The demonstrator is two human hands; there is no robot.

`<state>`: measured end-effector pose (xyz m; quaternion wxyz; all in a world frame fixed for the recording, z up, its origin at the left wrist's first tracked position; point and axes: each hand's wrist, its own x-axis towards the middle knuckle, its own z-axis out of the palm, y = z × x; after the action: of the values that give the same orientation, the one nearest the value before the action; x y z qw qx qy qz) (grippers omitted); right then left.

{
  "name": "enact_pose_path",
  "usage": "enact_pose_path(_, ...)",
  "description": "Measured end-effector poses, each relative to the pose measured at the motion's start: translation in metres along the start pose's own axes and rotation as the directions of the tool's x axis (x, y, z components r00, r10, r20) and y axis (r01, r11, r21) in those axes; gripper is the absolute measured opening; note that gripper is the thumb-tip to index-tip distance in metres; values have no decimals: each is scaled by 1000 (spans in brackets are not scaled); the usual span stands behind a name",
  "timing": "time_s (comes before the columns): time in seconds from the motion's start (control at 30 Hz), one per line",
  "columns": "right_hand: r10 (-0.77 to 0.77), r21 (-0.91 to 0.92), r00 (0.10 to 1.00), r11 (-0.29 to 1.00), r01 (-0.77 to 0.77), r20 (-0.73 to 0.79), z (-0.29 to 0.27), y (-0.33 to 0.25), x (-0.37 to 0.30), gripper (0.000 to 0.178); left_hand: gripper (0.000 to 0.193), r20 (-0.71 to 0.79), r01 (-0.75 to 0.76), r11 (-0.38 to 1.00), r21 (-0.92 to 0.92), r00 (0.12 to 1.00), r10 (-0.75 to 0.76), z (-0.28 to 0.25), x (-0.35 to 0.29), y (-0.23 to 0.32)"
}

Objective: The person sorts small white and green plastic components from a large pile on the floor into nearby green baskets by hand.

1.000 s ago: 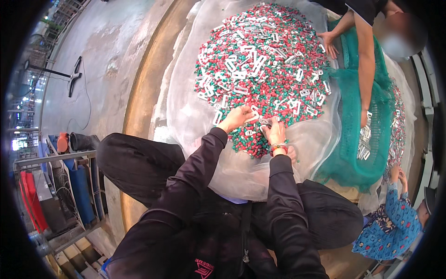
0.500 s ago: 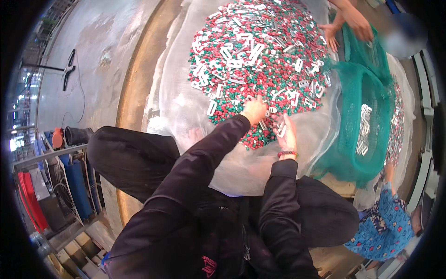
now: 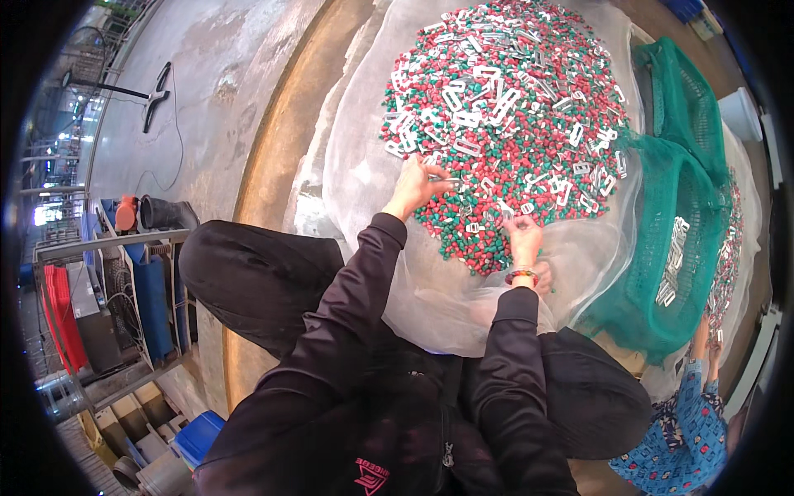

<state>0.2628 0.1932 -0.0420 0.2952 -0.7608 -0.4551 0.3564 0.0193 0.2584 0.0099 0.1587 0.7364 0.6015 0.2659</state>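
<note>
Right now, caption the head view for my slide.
Left hand and right hand over red and green pellets mixed with white slotted pieces on translucent mesh, green netted baskets to the right.

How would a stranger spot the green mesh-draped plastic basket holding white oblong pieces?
Find the big mound of red and green pellets on translucent white sheeting. Right of it are two green plastic baskets; take the lower basket in the picture. Unlike its neighbour, it shows white oblong pieces inside.

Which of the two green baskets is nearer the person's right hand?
The near basket, lower in the picture, with pale pieces lying inside; the far basket sits beyond it, farther from the right hand.
</note>
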Motion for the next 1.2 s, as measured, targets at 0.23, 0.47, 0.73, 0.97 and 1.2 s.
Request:
enact_pose_path(0.23, 130, 848, 955, 438, -298, 268, -36, -46, 5, 12, 26, 569, 597, 32, -802, 778, -265, -26, 7, 3)
enact_pose_path(0.47, -495, -207, 868, 854, 477, -43, 7, 23, 43, 42, 48, 244, 610, 761, -219, 790, -563, 25, -32, -38)
enact_pose_path(0.73, -88, -483, 994, 869, 105, 59, 8, -46, 5, 22, 46, 256, 455, 859, 235, 824, -506, 33, -42, -19)
enact_pose_path(0.97, -36, -281, 999, 959, 39, 18, -7, -12, 32, 28, 33, 535, 685, 610, -399, 714, -452, -6, 4, 27)
enact_pose_path(1.2, -108, -525, 979, 831, 184, 172, 17, -37, 19, 20, 26, 553, 558, 11, -830, 825, -119, -17, 36, 64)
